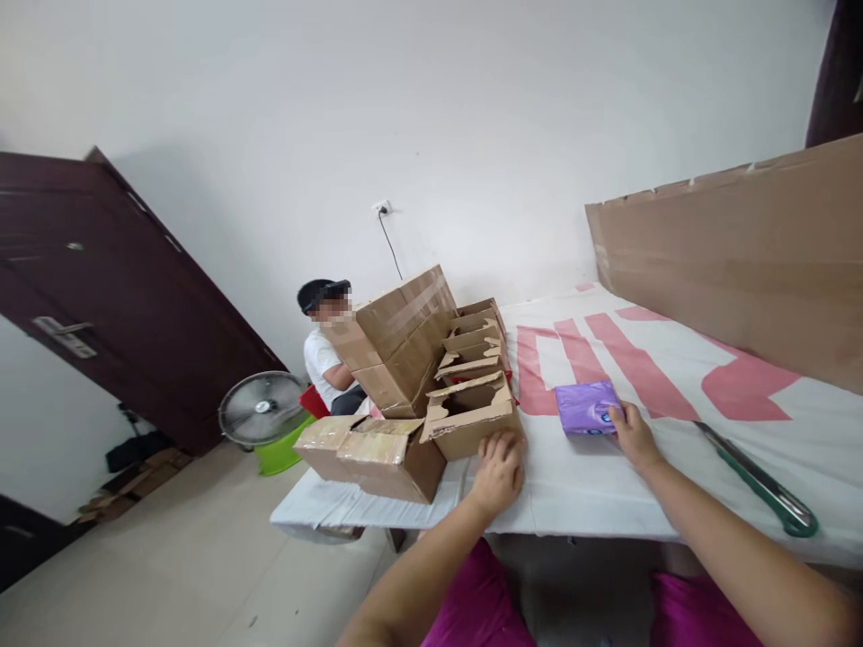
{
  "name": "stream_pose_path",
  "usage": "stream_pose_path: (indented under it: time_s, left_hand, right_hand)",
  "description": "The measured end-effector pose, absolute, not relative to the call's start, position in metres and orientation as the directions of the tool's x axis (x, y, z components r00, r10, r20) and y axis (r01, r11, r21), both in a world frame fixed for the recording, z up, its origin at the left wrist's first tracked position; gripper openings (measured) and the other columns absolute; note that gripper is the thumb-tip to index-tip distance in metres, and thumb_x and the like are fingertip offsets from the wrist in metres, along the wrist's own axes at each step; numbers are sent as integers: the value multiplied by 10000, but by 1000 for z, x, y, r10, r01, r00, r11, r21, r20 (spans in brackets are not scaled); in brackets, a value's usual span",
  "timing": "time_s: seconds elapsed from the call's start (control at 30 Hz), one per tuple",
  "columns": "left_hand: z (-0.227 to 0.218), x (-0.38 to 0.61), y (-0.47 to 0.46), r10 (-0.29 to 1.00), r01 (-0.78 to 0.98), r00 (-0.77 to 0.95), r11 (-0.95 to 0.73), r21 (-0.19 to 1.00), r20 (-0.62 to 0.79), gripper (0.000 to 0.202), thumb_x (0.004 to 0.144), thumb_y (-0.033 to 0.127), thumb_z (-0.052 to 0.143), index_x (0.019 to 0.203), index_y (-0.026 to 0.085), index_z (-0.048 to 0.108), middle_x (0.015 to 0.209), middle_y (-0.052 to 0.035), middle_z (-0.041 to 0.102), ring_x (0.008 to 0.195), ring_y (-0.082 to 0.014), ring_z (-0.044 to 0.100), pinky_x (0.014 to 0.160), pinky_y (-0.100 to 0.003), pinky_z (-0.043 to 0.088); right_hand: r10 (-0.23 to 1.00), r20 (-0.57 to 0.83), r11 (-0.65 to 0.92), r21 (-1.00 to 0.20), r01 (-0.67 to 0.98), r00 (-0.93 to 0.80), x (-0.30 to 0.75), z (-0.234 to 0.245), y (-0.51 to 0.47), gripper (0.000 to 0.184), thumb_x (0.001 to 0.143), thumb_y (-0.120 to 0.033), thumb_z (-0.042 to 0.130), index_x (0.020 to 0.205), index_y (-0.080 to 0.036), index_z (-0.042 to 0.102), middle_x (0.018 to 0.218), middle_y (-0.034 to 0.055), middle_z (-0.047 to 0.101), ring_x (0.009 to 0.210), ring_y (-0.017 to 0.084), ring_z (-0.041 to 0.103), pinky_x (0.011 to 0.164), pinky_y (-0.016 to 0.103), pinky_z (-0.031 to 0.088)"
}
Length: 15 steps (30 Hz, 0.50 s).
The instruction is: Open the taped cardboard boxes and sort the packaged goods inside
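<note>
My right hand (634, 436) grips the near right corner of a purple plastic-wrapped packet (585, 406), thumb on top. The packet lies on or just above the cloth-covered table; I cannot tell which. My left hand (500, 472) rests against the near side of an open cardboard box (468, 431), its fingers bent and slightly apart, holding nothing. This box has rough-cut top edges and a dark inside. More open cardboard boxes (472, 346) stand in a row behind it. To the right of my right hand lies a green utility knife (759, 481).
Closed taped cartons (397, 458) stand at the table's left end, with a larger taped carton (404, 337) behind. A tall cardboard sheet (734, 261) borders the right back. Beyond the cartons sits a person (324, 359), near a floor fan (262, 406) and a green stool (280, 454).
</note>
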<state>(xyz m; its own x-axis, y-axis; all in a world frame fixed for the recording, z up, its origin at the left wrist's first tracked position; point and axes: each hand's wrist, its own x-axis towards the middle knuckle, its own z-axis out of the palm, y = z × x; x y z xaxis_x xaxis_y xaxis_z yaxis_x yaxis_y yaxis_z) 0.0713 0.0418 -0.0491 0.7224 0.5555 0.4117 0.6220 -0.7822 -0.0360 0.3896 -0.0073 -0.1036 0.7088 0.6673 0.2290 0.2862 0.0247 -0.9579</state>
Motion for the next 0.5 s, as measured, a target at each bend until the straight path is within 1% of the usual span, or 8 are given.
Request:
stream_pose_path:
  time_s: [0.03,0.07,0.13,0.17,0.2,0.27,0.4,0.5]
  left_hand:
    - [-53,69,38,660,710,584,-698,97,473,502,843,234,549,1339,218,468,1348,-138,518,1306,-296,448,1108,-482,338]
    - [-57,67,37,754,770,423,-591,239,503,506,839,235,556,1330,188,443,1301,-154,525,1259,-288,488,1075,-450,382]
    - [-60,65,44,873,788,152,-390,477,463,530,843,264,572,1319,141,376,1253,-172,517,1201,-270,533,1018,-401,435]
    - [-60,64,51,906,774,70,-313,551,416,547,843,284,587,1312,133,350,1251,-174,508,1191,-260,542,1001,-382,446]
    - [-60,65,59,929,762,22,-255,595,370,557,839,303,606,1299,134,340,1256,-173,502,1186,-251,547,988,-365,454]
    - [-57,67,79,955,764,-15,-181,620,297,535,820,335,646,1238,147,369,1249,-168,506,1167,-249,561,959,-356,466]
    - [-51,77,117,970,802,-62,-90,591,233,458,775,367,704,1083,162,434,1171,-155,544,1101,-284,593,910,-389,481]
    - [-46,87,143,976,829,-73,-55,557,206,436,777,345,705,1074,171,436,1157,-135,563,1085,-273,602,907,-370,481]
  right_hand:
    - [671,231,24,-956,291,705,389,-104,-7,535,789,-653,447,1096,-231,568,1010,92,689,878,256,658,743,388,532]
    - [675,232,22,-955,295,700,389,-104,-7,538,791,-654,445,1100,-231,566,1011,92,690,880,256,659,742,386,532]
    - [684,231,17,-953,302,692,388,-104,-7,543,795,-659,440,1107,-231,563,1020,93,689,883,255,659,739,382,531]
    - [688,230,14,-953,304,689,388,-104,-7,546,797,-661,436,1111,-231,561,1028,96,688,886,255,659,737,380,531]
    - [691,228,10,-952,306,686,387,-104,-7,549,799,-661,433,1115,-230,559,1039,99,686,889,255,658,736,378,531]
    - [694,226,4,-951,310,683,387,-104,-7,552,802,-659,429,1121,-227,556,1060,107,682,899,255,658,735,374,530]
    - [696,234,0,-945,326,679,386,-103,-8,545,813,-654,421,1120,-223,551,1055,107,686,916,257,659,752,376,530]
    - [690,249,-3,-938,346,680,384,-101,-10,532,820,-655,416,1108,-230,555,1040,102,692,947,267,656,796,393,520]
